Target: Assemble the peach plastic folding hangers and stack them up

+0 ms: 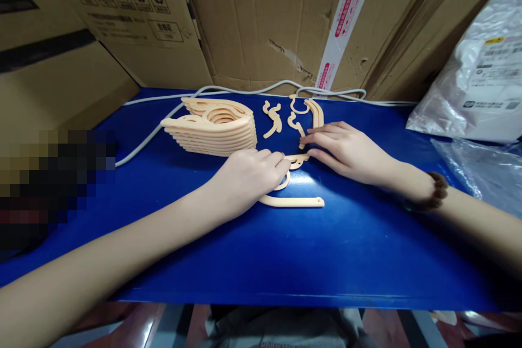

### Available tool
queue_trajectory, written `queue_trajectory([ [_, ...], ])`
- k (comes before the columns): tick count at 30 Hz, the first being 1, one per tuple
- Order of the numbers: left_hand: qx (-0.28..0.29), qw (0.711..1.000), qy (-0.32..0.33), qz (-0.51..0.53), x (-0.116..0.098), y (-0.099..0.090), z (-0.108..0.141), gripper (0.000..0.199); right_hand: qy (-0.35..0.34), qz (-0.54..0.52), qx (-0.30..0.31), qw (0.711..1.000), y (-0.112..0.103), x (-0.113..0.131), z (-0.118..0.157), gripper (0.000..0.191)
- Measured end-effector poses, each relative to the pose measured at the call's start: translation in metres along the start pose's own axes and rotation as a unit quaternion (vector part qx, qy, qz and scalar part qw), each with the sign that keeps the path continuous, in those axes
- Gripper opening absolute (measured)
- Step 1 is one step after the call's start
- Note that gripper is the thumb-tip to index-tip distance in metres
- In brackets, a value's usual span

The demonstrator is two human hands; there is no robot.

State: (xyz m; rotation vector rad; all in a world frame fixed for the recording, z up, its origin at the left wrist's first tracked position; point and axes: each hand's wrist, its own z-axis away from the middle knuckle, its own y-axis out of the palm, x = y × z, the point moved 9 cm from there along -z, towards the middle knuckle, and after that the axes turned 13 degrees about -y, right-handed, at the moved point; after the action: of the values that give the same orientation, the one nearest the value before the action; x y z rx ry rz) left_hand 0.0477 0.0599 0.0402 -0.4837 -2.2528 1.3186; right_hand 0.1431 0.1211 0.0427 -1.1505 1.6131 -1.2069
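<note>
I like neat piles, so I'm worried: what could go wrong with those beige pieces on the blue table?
The tall stack might slide or topple if the left hand bumps it, because they are very close. The white cable runs around behind the stack, so a tug could perhaps nudge it. The small hook-shaped piece lies loose at the fingers of the right hand, so it might get knocked away.
</note>
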Motion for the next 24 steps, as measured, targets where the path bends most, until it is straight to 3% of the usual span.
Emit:
queue_trajectory([
  [7,0.031,1.000,-0.001,-0.002,0.000,0.006,0.000,0.026,0.022,-0.059,-0.083,0.995,-0.023,0.013,0.049,0.016],
  [11,0.030,1.000,-0.007,0.008,0.001,0.005,0.001,0.027,0.075,-0.049,-0.144,0.985,-0.035,0.009,0.063,0.022],
  [14,0.041,0.999,-0.023,0.013,0.004,0.005,-0.001,0.024,0.089,-0.029,-0.102,0.990,-0.027,0.006,0.060,0.017],
  [18,0.064,0.997,-0.029,0.010,0.004,0.007,-0.002,0.021,0.054,-0.029,-0.011,0.998,-0.005,0.009,0.053,0.034],
  [24,0.056,0.998,-0.021,-0.003,0.003,0.005,-0.001,0.023,0.041,-0.042,-0.009,0.998,-0.006,0.009,0.056,0.032],
])
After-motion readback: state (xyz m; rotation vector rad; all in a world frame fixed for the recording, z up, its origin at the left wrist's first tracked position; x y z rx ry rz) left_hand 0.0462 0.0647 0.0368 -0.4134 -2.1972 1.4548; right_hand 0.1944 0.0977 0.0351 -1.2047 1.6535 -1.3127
